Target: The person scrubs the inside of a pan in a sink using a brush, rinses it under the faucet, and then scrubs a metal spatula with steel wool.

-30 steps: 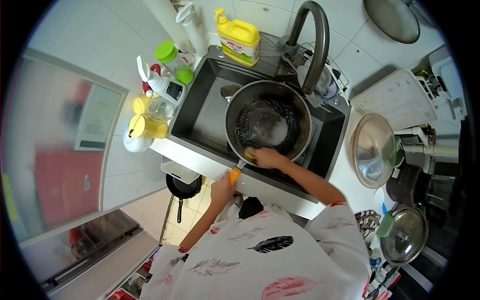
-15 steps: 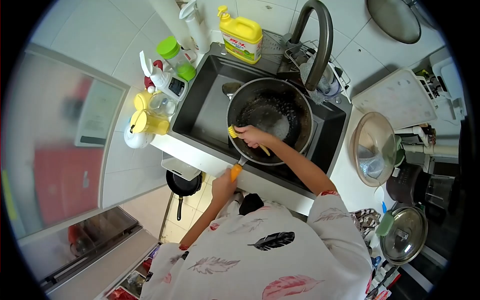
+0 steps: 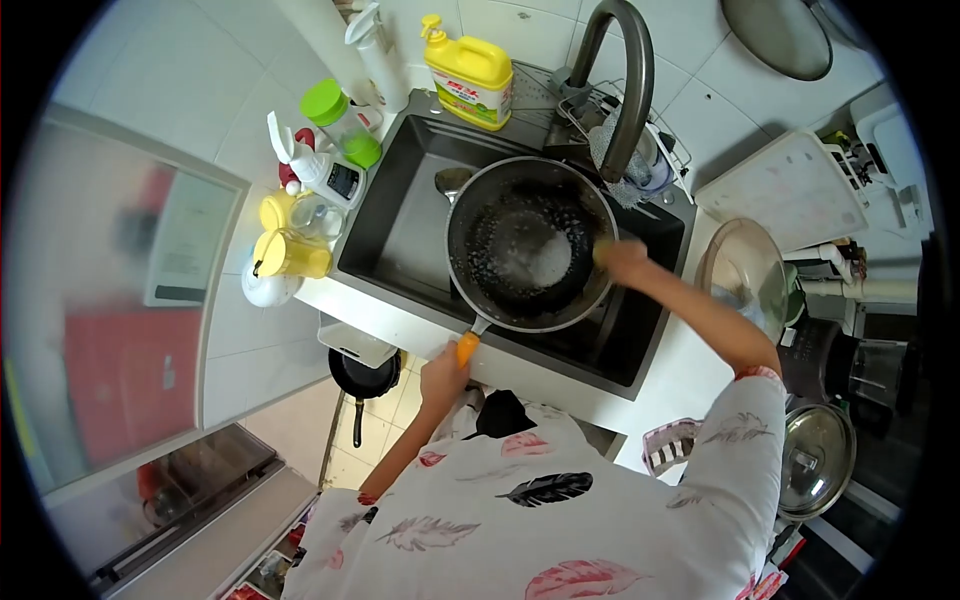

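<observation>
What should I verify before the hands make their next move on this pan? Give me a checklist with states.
1. Left hand secure on the orange handle: ok, fingers wrapped around it.
2. Yellow tool in the right hand: ok, held at the pan's right rim, though blurred.
3. Tool pressed against the wall: cannot tell, motion blur hides contact.
4. Faucet not running: ok, no stream visible.
5. Pan steady underneath: cannot tell, its support in the sink is hidden.
6. Metal spoon well clear: not ok, it lies right beside the pan.
</observation>
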Demonstrator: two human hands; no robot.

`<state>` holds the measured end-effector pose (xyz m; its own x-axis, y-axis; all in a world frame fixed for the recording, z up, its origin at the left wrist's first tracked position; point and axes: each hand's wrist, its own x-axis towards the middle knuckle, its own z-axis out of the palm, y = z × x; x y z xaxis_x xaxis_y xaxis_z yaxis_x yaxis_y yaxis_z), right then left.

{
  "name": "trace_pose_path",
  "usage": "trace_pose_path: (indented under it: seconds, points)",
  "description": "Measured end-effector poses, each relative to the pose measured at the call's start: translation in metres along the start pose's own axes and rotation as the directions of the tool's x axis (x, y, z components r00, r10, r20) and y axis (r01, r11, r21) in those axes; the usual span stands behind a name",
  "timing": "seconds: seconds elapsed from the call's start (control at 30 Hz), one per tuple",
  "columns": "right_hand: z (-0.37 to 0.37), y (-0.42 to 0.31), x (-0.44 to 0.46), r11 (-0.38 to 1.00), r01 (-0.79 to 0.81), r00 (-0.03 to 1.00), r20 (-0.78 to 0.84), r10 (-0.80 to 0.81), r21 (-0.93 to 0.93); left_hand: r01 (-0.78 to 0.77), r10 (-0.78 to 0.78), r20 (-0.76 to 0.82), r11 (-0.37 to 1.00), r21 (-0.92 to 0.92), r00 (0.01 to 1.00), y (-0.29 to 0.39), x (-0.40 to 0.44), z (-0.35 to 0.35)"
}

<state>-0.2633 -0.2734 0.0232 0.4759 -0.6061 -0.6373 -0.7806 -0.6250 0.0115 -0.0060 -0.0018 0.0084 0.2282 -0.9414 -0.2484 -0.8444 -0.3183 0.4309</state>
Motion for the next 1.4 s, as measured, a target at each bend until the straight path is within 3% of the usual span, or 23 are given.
trace_pose_path:
  seconds: [0.03,0.1,0.13,0.3,0.47,0.53,0.6,0.63,0.7,0.77,0.93,0.97,1.07,1.1,1.13,1.2,1.27,1.33,1.4]
  points:
    - [-0.017,0.003,0.008,0.994,-0.105,0.976,-0.192,0.101,-0.009,0.010,-0.010,0.006,1.000,-0.007,1.000,0.001,0.000,-0.001]
    - [-0.022,0.014,0.040,0.996,-0.042,0.791,-0.612,-0.017,-0.082,0.019,-0.019,0.005,1.000,-0.017,1.000,0.002,0.002,0.000]
    - [-0.026,0.014,0.056,0.993,-0.030,0.697,-0.715,-0.061,-0.114,0.017,-0.017,0.004,1.000,-0.010,1.000,0.001,0.002,0.002]
    - [-0.042,-0.001,0.100,0.991,-0.031,0.649,-0.756,-0.081,-0.133,0.008,-0.008,-0.023,1.000,-0.009,1.000,0.000,-0.001,0.002]
    - [-0.009,0.003,0.070,0.997,-0.079,0.545,-0.837,0.054,0.013,-0.008,0.007,-0.015,1.000,-0.014,1.000,0.000,0.000,0.003]
    - [0.010,0.006,0.064,0.994,-0.096,0.536,-0.839,0.088,0.043,-0.007,0.007,-0.008,1.000,-0.013,1.000,0.002,0.000,0.000]
    - [0.032,0.008,0.057,0.972,-0.226,0.852,-0.495,0.169,-0.057,-0.008,0.008,-0.006,1.000,-0.009,1.000,0.002,-0.001,0.000]
    - [0.036,0.002,0.047,0.971,-0.231,0.849,-0.500,0.173,-0.056,-0.016,0.016,-0.021,1.000,-0.011,1.000,0.000,-0.001,0.002]
    - [0.038,-0.011,0.035,0.981,-0.060,0.837,-0.545,-0.050,-0.182,-0.023,0.023,-0.043,1.000,-0.016,0.999,-0.001,0.001,0.001]
    - [0.026,-0.023,0.044,0.982,-0.041,0.821,-0.566,-0.072,-0.185,0.004,-0.004,0.015,1.000,0.001,1.000,0.003,0.000,-0.003]
    - [-0.018,-0.027,0.103,0.961,0.030,0.731,-0.650,-0.208,-0.274,0.029,-0.029,-0.018,1.000,-0.010,0.999,0.001,0.003,0.001]
    - [-0.029,-0.030,0.108,0.986,0.021,0.807,-0.579,-0.113,-0.163,0.023,-0.023,-0.009,1.000,-0.007,1.000,0.000,0.001,0.002]
    - [-0.023,-0.028,0.108,0.992,-0.071,0.849,-0.528,0.006,-0.102,0.016,-0.016,-0.005,1.000,-0.008,1.000,0.002,0.000,-0.002]
    - [-0.012,-0.029,0.094,0.995,-0.086,0.832,-0.545,0.100,0.051,0.010,-0.010,0.005,1.000,-0.012,1.000,0.004,-0.002,-0.002]
    - [0.004,-0.030,0.088,0.994,-0.097,0.834,-0.541,0.110,0.052,0.018,-0.018,0.002,1.000,-0.009,1.000,0.004,-0.001,-0.002]
    - [0.039,-0.034,0.077,0.952,-0.181,0.915,-0.313,0.255,0.247,0.016,-0.016,0.002,1.000,-0.008,1.000,0.004,0.001,-0.003]
    - [0.050,-0.067,0.039,0.919,-0.169,0.930,-0.252,0.269,0.356,0.014,-0.014,0.004,1.000,-0.016,1.000,0.004,0.001,-0.003]
    - [0.065,-0.097,0.025,0.925,-0.072,0.960,-0.227,0.166,0.373,0.018,-0.018,0.017,1.000,-0.012,1.000,0.005,0.002,-0.005]
    - [0.057,-0.125,0.022,0.895,0.179,0.965,-0.251,-0.078,0.408,0.027,-0.027,0.029,1.000,-0.007,0.999,0.005,0.000,-0.004]
